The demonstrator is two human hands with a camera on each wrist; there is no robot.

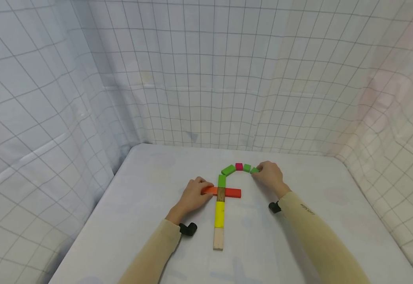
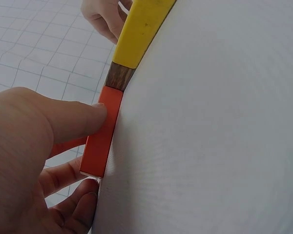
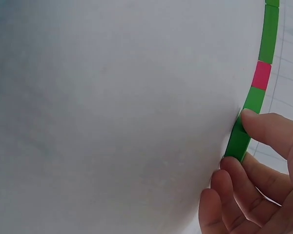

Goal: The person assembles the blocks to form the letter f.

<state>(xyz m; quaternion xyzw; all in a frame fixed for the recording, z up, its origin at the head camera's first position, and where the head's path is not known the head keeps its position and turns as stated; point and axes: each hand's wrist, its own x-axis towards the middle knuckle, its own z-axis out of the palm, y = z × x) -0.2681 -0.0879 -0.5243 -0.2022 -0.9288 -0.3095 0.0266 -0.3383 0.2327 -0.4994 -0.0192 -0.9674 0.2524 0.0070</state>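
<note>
My left hand (image 1: 193, 195) pinches an orange-red block (image 2: 98, 152), its thumb on one long side and its fingers round the other. This block meets one side of a dark brown wooden block (image 1: 221, 194); a red block (image 1: 233, 193) lies on the opposite side. My right hand (image 1: 271, 175) pinches a green block (image 3: 238, 144) between thumb and fingers, at the right end of a curved row. Along that row lie a small green block (image 1: 247, 168), a pink-red block (image 1: 239, 167) and a longer green block (image 1: 228, 170), bending down towards an upright-running green block (image 1: 222, 181).
Below the brown block, a yellow block (image 1: 219, 215) and a pale wooden block (image 1: 218, 239) continue the straight line towards me. All lie on a white-covered table (image 1: 149, 181). White gridded cloth (image 1: 224, 79) hangs behind and along both sides.
</note>
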